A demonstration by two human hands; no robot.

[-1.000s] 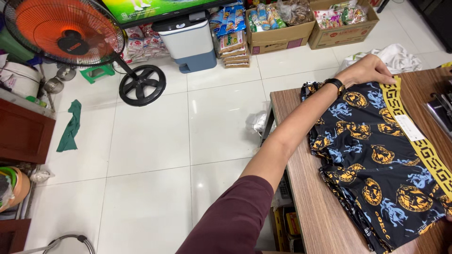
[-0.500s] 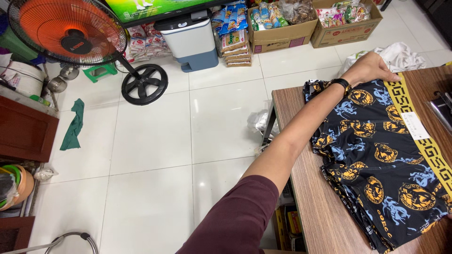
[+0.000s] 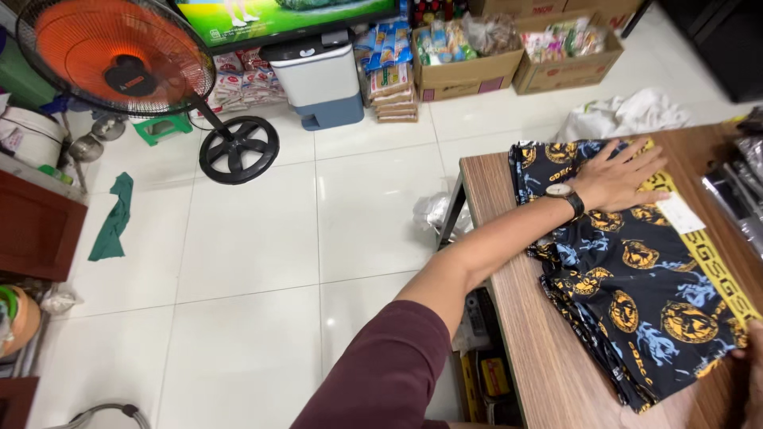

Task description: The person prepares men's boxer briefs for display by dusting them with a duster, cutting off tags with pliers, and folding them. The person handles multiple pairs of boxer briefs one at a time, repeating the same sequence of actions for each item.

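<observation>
From the head view, the left hand (image 3: 616, 176) lies flat with fingers spread on the far end of a folded black garment with gold medallion print and a yellow waistband (image 3: 636, 270), which rests on the brown wooden bench (image 3: 540, 349). The right hand (image 3: 751, 369) shows only at the frame's lower right edge, touching the garment's near corner; its grip cannot be told.

You have a black fabric garment (image 3: 636, 278) printed with gold medallion heads and pale blue figures, with a yellow patterned waistband along its right edge and a white tag just beside that band. It lies flat, folded in layers, on the wooden counter (image 3: 540, 357), reaching from the counter's far left corner toward its near edge.
</observation>
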